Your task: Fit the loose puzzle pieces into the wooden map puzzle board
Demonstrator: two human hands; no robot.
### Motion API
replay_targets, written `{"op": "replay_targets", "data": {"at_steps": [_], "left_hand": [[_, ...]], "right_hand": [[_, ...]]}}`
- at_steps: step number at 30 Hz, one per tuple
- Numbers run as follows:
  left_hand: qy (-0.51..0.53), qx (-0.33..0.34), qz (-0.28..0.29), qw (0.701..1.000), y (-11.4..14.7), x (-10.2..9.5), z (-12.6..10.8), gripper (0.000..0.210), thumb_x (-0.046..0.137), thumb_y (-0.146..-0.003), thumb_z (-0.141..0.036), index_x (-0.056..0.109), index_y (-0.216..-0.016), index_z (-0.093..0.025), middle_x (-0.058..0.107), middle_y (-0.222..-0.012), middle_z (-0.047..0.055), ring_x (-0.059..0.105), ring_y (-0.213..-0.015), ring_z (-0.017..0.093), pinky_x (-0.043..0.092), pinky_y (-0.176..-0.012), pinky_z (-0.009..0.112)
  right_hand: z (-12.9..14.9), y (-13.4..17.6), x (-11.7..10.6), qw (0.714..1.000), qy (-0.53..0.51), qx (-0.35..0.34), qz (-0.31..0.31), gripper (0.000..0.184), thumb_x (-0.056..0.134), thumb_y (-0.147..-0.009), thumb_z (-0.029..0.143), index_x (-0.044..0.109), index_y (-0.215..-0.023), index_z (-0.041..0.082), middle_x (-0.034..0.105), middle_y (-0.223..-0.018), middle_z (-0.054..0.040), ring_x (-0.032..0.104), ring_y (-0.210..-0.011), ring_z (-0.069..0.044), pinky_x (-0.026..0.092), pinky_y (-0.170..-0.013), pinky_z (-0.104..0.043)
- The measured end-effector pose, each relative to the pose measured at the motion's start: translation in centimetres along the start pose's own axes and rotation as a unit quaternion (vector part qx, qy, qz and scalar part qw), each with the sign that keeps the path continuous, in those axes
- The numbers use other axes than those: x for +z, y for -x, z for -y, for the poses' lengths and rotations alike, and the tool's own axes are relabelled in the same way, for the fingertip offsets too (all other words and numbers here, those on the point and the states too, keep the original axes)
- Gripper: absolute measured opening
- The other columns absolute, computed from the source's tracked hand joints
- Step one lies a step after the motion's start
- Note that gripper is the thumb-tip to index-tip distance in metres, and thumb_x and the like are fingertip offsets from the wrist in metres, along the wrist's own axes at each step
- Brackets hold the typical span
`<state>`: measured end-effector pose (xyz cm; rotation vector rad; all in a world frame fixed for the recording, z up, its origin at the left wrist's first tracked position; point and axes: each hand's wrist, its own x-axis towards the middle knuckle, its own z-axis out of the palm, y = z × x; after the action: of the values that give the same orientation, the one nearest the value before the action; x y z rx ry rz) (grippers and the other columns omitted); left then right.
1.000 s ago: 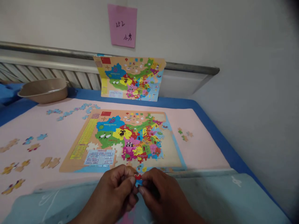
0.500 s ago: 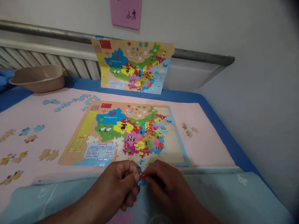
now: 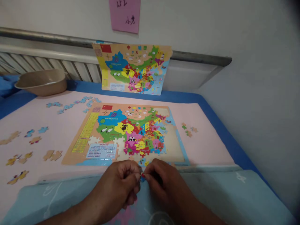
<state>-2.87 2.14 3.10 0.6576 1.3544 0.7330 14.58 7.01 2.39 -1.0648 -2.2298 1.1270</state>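
Observation:
Between the fingertips of my left hand (image 3: 125,179) and my right hand (image 3: 161,179) is a small red and blue puzzle piece (image 3: 142,177). Both hands are closed in a pinch on it, just in front of the puzzle board's near edge, and the fingers cover much of it. Beyond them lies the map puzzle (image 3: 112,136), partly filled, with bare board showing at its right side and in patches along the bottom. A yellow and blue section with a small tree picture shows just past my fingertips.
A printed map sheet (image 3: 136,68) stands upright behind the puzzle, against a metal rail (image 3: 201,57). Loose blue pieces (image 3: 67,107) and orange pieces (image 3: 52,155) lie to the left, several green pieces (image 3: 188,132) to the right. A beige basin (image 3: 42,82) sits at back left.
The view has shifted slightly. Both hands stay together at the piece; my right fingers have closed in, so less of its blue part shows.

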Motion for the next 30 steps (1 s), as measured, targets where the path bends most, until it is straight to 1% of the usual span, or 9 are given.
{"op": "replay_targets", "data": {"at_steps": [2, 6, 10, 16, 22, 26, 28, 30], "left_hand": [[0.022, -0.001, -0.012, 1.000, -0.2, -0.2, -0.1, 0.029, 0.065, -0.075, -0.045, 0.056, -0.076, -0.018, 0.060, -0.055, 0.000, 0.048, -0.036, 0.010, 0.032, -0.031, 0.016], [0.070, -0.011, -0.013, 0.997, -0.6, -0.7, -0.4, 0.030, 0.070, -0.071, -0.043, 0.058, -0.077, -0.016, 0.061, -0.053, 0.001, 0.048, -0.034, 0.011, 0.033, -0.029, 0.016], [0.092, -0.001, -0.007, 0.996, -0.6, -0.8, -0.6, 0.029, 0.071, -0.071, -0.042, 0.059, -0.075, -0.016, 0.062, -0.054, 0.002, 0.049, -0.034, 0.010, 0.033, -0.029, 0.016], [0.093, 0.017, 0.005, 0.996, -0.8, -0.8, 0.1, 0.023, 0.065, -0.074, -0.037, 0.058, -0.078, -0.016, 0.063, -0.056, 0.002, 0.052, -0.035, 0.011, 0.035, -0.029, 0.016], [0.066, 0.015, -0.005, 0.998, -0.4, -0.5, -0.2, 0.026, 0.065, -0.069, -0.038, 0.057, -0.081, -0.016, 0.063, -0.057, 0.001, 0.051, -0.034, 0.011, 0.035, -0.029, 0.017], [0.036, 0.010, -0.009, 0.999, 0.0, 0.2, -0.4, 0.031, 0.066, -0.067, -0.044, 0.054, -0.077, -0.018, 0.060, -0.054, 0.000, 0.050, -0.034, 0.010, 0.031, -0.029, 0.015], [0.036, 0.012, -0.021, 0.999, 0.0, 0.4, -0.3, 0.033, 0.066, -0.066, -0.047, 0.053, -0.076, -0.018, 0.059, -0.052, -0.001, 0.048, -0.033, 0.010, 0.029, -0.029, 0.016], [0.040, 0.010, -0.033, 0.999, -0.1, 0.4, -0.3, 0.033, 0.066, -0.065, -0.048, 0.053, -0.075, -0.019, 0.058, -0.051, -0.002, 0.047, -0.032, 0.010, 0.027, -0.028, 0.016]], "right_hand": [[0.1, 0.1, 0.0, 1.000, -0.008, -0.004, 0.000, 0.012, 0.054, -0.082, 0.008, 0.059, -0.085, 0.019, 0.061, -0.079, 0.0005, 0.053, -0.071, -0.015, 0.036, -0.064, -0.026], [0.0, 0.3, 0.0, 0.999, -0.030, 0.002, 0.011, 0.027, 0.058, -0.075, 0.006, 0.060, -0.097, 0.021, 0.062, -0.085, 0.0007, 0.055, -0.075, -0.015, 0.039, -0.068, -0.027], [-0.3, 0.3, 0.2, 0.998, -0.055, 0.005, 0.009, 0.025, 0.057, -0.076, 0.007, 0.060, -0.097, 0.021, 0.065, -0.083, 0.0013, 0.058, -0.074, -0.015, 0.041, -0.068, -0.026], [-0.1, 0.0, 0.4, 0.998, -0.065, 0.000, -0.011, 0.021, 0.056, -0.080, 0.010, 0.060, -0.097, 0.020, 0.066, -0.081, 0.0007, 0.060, -0.068, -0.014, 0.044, -0.063, -0.025], [0.4, -0.1, 0.2, 0.997, -0.069, 0.008, -0.024, 0.015, 0.053, -0.082, 0.011, 0.060, -0.092, 0.020, 0.065, -0.074, 0.0021, 0.058, -0.063, -0.013, 0.042, -0.059, -0.023], [0.5, -0.1, -0.1, 0.998, -0.046, 0.011, -0.041, 0.011, 0.050, -0.084, 0.013, 0.059, -0.086, 0.019, 0.062, -0.071, 0.0019, 0.055, -0.062, -0.013, 0.041, -0.058, -0.024], [0.4, 0.0, -0.2, 0.999, -0.020, -0.004, -0.040, 0.011, 0.049, -0.086, 0.013, 0.058, -0.084, 0.019, 0.062, -0.074, 0.0011, 0.055, -0.064, -0.013, 0.040, -0.060, -0.025], [0.2, 0.2, -0.1, 0.999, 0.013, -0.027, -0.042, 0.007, 0.054, -0.084, 0.014, 0.058, -0.086, 0.019, 0.062, -0.078, 0.0000, 0.056, -0.068, -0.015, 0.040, -0.062, -0.026]]}}
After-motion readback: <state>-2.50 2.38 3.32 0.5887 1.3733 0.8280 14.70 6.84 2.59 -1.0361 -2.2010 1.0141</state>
